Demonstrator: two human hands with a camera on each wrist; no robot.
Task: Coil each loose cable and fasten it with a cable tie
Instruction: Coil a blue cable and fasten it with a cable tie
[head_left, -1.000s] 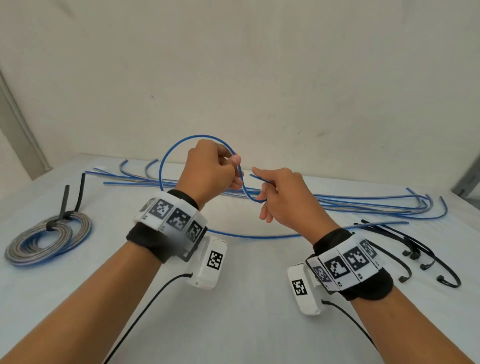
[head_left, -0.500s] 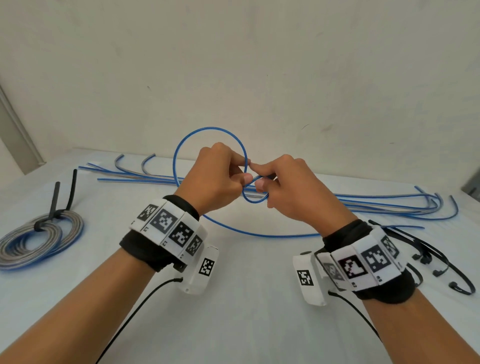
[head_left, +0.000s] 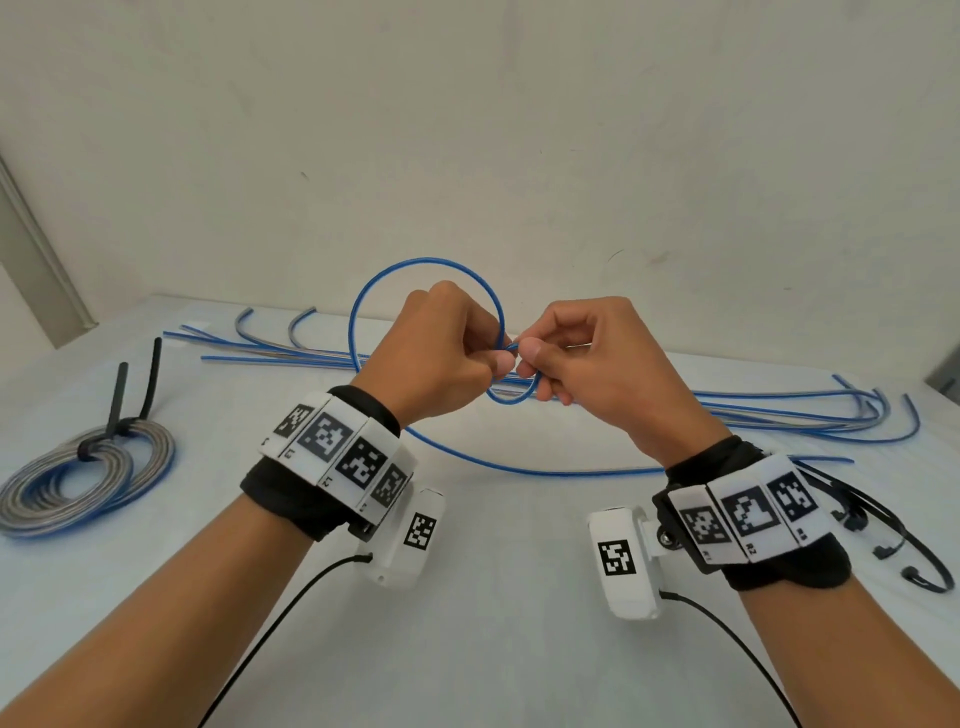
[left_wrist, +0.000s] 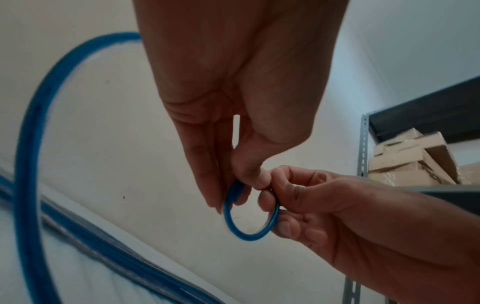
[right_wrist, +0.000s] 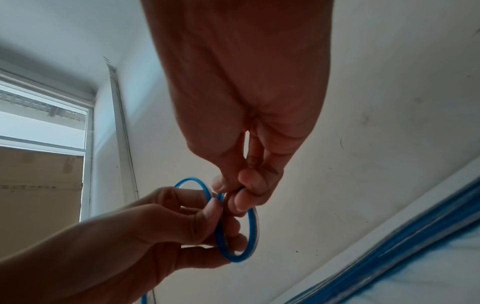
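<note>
Right hand (right_wrist: 249, 115) pinching small blue cable loop (right_wrist: 237, 230), left hand (right_wrist: 166, 228) gripping it

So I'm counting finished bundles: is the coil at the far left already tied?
Tied. A black cable tie wraps the grey-and-blue coil, its two tails sticking up; the coil lies flat on the table.

Head view looks down; wrist views close, upward; all share blue cable (head_left: 506, 400).
</note>
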